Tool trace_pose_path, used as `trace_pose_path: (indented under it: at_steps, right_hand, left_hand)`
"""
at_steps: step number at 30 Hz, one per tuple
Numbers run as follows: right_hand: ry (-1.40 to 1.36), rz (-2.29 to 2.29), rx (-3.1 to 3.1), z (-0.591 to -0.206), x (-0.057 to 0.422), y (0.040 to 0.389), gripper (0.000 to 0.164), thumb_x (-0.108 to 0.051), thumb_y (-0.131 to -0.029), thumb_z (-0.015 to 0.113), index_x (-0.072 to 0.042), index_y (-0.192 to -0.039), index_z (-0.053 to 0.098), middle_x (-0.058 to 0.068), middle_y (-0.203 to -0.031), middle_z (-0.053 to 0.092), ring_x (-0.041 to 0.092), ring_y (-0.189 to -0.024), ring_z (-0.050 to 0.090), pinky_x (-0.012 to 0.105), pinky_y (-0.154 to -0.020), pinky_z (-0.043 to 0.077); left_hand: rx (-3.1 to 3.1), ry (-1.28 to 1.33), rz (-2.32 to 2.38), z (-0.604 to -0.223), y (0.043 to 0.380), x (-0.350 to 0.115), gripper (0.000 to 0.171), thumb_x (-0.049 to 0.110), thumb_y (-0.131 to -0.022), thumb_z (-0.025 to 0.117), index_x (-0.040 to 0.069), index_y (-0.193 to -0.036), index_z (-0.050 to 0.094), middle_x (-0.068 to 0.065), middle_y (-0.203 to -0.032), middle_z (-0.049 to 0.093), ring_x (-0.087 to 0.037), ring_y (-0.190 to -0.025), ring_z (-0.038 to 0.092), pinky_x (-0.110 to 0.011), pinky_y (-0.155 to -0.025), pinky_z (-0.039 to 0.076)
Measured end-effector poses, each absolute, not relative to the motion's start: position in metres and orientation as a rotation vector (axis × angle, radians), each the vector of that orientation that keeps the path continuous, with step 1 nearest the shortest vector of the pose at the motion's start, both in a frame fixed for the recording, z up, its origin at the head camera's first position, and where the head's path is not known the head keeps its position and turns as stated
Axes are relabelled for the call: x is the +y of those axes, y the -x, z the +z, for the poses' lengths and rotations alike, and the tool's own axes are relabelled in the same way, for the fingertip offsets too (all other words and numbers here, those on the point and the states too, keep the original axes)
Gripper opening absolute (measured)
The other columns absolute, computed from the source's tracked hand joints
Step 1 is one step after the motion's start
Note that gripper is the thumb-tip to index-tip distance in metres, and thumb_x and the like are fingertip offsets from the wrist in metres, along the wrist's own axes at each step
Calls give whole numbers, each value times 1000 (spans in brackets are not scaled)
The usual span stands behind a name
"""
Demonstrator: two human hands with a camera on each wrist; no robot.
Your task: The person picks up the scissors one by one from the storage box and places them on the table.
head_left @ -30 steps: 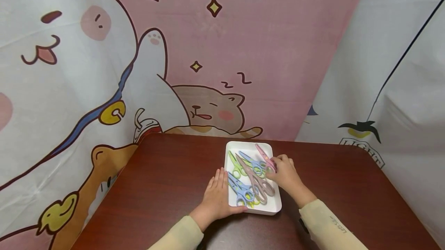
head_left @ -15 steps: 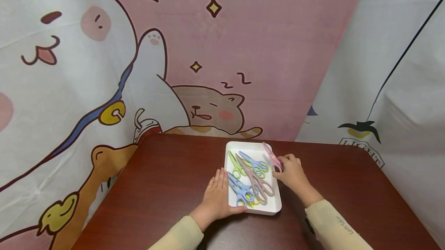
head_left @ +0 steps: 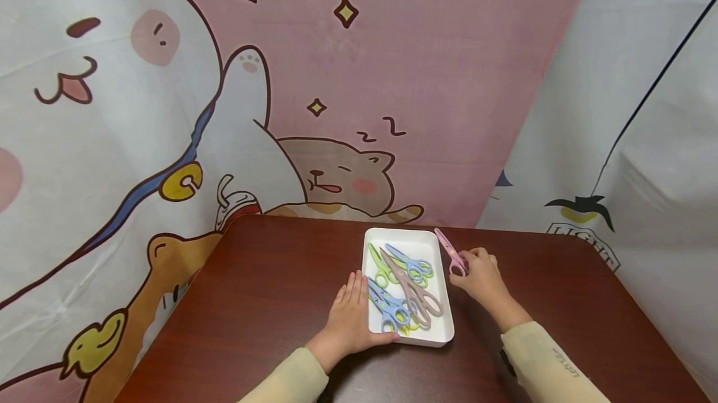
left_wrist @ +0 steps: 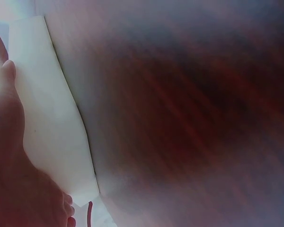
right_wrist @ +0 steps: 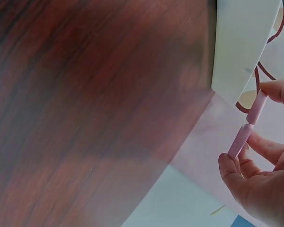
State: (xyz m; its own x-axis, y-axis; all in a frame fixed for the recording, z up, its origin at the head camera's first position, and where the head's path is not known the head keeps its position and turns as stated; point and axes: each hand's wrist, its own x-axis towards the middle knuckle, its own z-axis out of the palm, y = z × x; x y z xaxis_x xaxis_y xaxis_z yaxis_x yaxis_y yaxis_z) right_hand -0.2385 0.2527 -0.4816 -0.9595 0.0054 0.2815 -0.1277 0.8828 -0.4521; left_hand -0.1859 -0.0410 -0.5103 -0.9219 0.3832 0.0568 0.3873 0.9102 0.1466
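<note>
In the head view, a white tray stands on the table with several scissors in it. My left hand lies along its left side, fingers straight against the wall and thumb along the front edge. My right hand pinches a pair of pink scissors by the handles, just right of the tray, the closed blades pointing away. In the right wrist view, thumb and fingers press the two pink handles from both ends. Inside the tray are greyish-mauve scissors, blue scissors and green scissors.
More blue scissors lie near the tray's back, and something yellow shows under the handles at the front. The brown table ends at a cartoon-printed cloth behind it.
The pink scissors have moved right with my right hand, from over the tray's back right to outside its right wall. My left hand and the tray have stayed in place.
</note>
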Motion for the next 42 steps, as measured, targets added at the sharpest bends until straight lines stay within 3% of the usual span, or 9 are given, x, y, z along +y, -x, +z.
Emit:
trace_pose_path:
  at_steps: [34,42]
  right_hand:
    - [-31,594,-2902,-493,273,237,56,-21,-65,74,9,-111,61,32,-109,51,46,-93,45,52,-75,41]
    - [-30,587,-2936,-496,277,237,51,-20,-66,72,8,-107,62,33,-108,51,48,-93,45,52,-75,40]
  left_hand:
    - [-3029,611,-264,-515,186,-41,132,91,-60,47,-4,-148,19,-22,-156,15,-32,-145,16,-42,-113,25]
    - [-3033,608,-246,-517,187,-41,131,91,-62,46,-3,-149,18,-21,-157,14,-31,-145,15,-42,-114,25]
